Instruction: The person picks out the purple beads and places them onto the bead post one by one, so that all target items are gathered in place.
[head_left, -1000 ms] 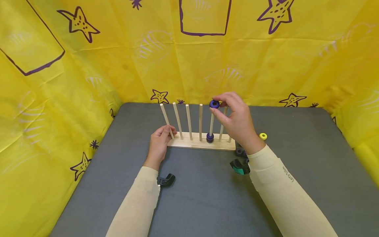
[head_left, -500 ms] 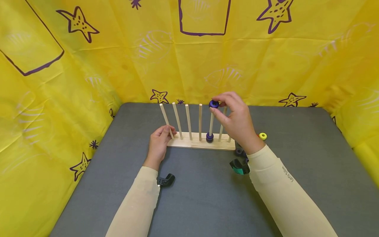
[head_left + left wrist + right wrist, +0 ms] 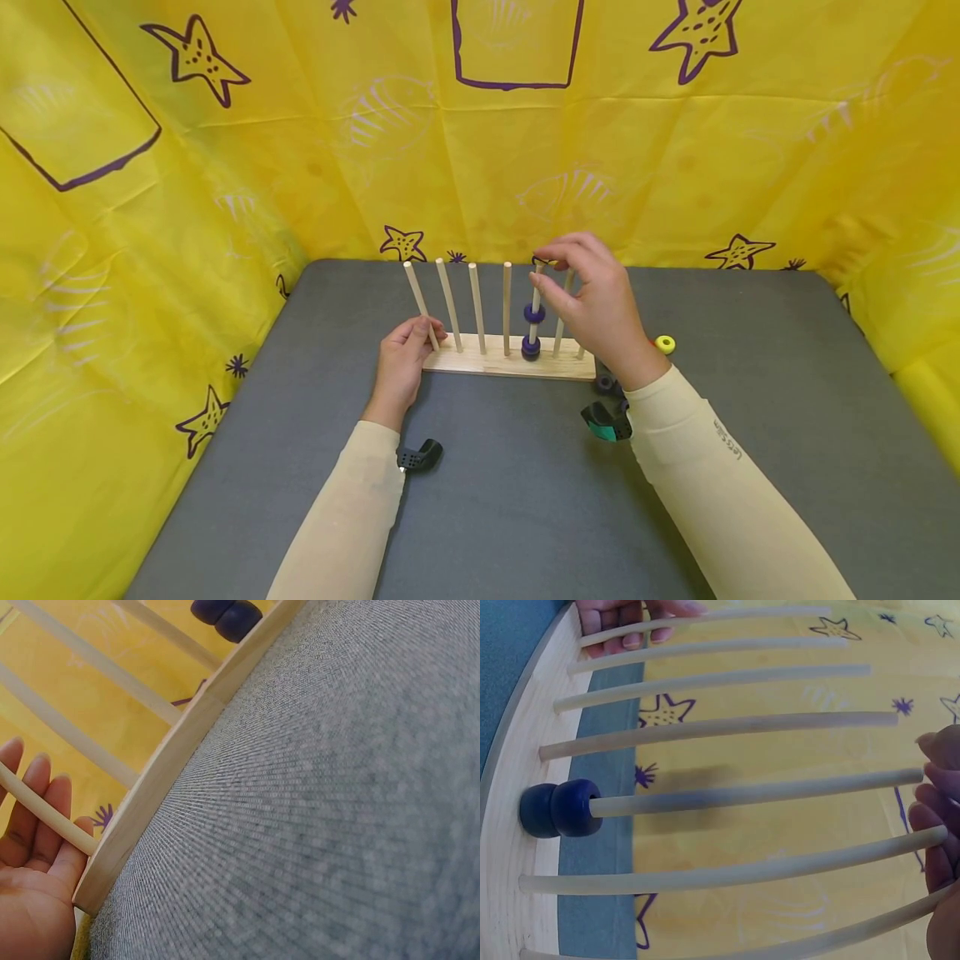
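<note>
A wooden board (image 3: pixel 486 358) carries a row of several upright pegs. Two dark blue wooden rings (image 3: pixel 561 809) sit stacked at the base of one peg (image 3: pixel 780 792). Partway up this peg, a third blue ring (image 3: pixel 534 313) is around it, off the stack; the right wrist view shows only a bluish blur there. My right hand (image 3: pixel 596 287) is at the peg's top, thumb and fingers apart, no ring between them. My left hand (image 3: pixel 402 358) holds the leftmost peg (image 3: pixel 49 814) low down, thumb and fingers about it near the board's end.
A yellow ring (image 3: pixel 665 344) lies on the grey table (image 3: pixel 487 500) right of the board, with a bit of red beside it. Dark rings (image 3: pixel 606 384) lie by the board's right end, partly hidden by my right wrist. A yellow patterned curtain (image 3: pixel 480 167) stands behind.
The blue ring pinched at the peg's top has been let go and is now lower on the peg. My right fingers have parted slightly; my left hand stays put.
</note>
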`<state>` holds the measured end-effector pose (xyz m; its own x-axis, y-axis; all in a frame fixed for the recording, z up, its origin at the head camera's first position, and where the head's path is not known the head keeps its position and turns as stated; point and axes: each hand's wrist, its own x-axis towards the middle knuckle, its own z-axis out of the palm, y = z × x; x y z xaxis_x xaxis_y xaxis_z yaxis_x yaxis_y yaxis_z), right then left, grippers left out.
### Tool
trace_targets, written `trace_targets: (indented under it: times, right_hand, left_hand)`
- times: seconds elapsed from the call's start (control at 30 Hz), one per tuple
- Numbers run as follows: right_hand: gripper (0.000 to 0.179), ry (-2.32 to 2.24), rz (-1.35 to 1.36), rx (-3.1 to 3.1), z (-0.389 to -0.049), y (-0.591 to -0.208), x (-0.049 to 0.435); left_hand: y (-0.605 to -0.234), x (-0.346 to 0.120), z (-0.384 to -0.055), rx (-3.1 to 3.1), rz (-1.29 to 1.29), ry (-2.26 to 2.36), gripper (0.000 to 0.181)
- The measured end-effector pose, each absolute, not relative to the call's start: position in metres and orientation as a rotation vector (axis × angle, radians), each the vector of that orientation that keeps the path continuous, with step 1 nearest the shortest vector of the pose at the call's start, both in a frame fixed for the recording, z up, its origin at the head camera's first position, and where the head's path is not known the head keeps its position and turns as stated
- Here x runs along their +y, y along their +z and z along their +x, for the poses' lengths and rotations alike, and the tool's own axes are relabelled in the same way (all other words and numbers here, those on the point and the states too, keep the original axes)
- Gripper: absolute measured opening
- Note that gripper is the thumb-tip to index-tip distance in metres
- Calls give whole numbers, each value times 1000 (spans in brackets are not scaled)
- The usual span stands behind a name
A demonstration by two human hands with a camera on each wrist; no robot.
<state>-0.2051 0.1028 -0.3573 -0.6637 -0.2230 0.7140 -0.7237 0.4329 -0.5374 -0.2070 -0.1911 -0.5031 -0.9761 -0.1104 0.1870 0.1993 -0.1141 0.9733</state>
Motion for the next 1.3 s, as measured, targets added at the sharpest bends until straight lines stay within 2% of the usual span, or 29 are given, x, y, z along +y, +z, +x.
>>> trace_targets:
  times: [0.5,0.93,1.3]
  right_hand:
    - [22,1255,805,-2118,-206,-358,106]
    - [20,1512,793,-2150,-203,-354,121]
    - [30,1833,767,-2065,-203,-355,131]
  left_hand:
    - [-503,-192,-209,-1943,-99,-2192,43]
    - [-504,-192,-207,-1939,-81,-2203,45]
    - [-504,-192,-207,-1946,-83,-2194,45]
